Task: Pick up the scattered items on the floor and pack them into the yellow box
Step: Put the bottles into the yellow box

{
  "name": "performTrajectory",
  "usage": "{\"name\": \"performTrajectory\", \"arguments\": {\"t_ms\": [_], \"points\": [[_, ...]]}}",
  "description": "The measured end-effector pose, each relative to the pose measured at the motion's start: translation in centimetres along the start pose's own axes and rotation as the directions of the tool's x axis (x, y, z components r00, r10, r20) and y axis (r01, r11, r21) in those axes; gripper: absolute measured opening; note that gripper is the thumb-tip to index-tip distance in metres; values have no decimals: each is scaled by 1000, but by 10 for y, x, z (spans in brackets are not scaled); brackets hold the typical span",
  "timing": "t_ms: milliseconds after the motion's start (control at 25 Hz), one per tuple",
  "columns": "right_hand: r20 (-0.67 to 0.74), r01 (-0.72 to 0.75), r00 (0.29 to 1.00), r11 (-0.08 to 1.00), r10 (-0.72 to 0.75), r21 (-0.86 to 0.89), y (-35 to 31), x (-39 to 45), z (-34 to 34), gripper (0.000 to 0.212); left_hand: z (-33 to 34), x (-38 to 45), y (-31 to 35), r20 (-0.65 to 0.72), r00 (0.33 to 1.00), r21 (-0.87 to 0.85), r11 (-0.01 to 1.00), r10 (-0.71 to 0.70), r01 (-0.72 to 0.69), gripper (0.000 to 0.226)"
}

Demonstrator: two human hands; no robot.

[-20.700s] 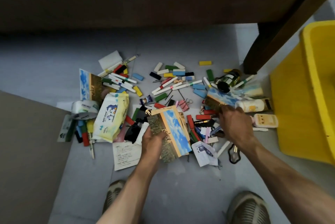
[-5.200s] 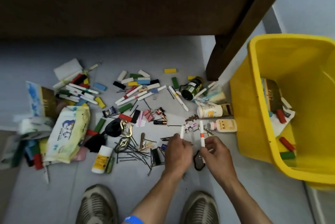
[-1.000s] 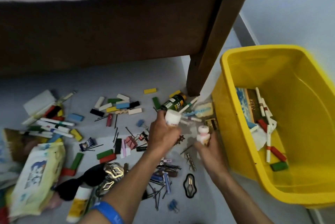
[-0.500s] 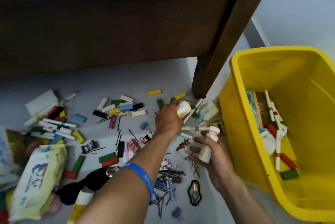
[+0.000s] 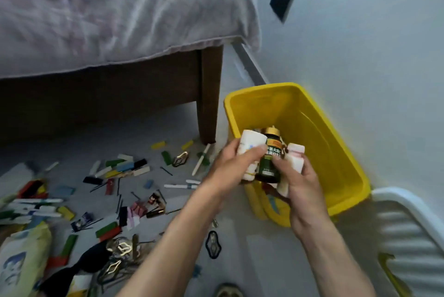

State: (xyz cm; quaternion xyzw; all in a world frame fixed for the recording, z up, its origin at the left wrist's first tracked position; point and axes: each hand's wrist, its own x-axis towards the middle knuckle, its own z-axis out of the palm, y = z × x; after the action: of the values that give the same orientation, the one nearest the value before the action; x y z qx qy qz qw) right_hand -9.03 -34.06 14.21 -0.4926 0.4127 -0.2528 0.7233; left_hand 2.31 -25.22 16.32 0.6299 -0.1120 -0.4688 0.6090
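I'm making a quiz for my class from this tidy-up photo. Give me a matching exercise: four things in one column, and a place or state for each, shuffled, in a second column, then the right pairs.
Things:
1. dark green bottle
2. white bottle
3. yellow box
4. black hair clip

Places or states:
A. lying on the floor near the forearms
B. standing on the floor by the wall
C. held in the left hand
D. held up between the two hands, gold cap on top

Pairs: 1-D, 2-C, 3-B, 4-A
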Motion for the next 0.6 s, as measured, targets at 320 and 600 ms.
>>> {"name": "performTrajectory", "arguments": {"t_ms": [320,600], "points": [[13,-37,999,999,38,-40,11,-11,-1,52,-23,-23,-24,-239,971,7,1000,19,-18,46],[234,10,969,931,81,-365,108,-48,51,12,-130,-66,-126,-607,787,-51,993,-115,106,13]]}}
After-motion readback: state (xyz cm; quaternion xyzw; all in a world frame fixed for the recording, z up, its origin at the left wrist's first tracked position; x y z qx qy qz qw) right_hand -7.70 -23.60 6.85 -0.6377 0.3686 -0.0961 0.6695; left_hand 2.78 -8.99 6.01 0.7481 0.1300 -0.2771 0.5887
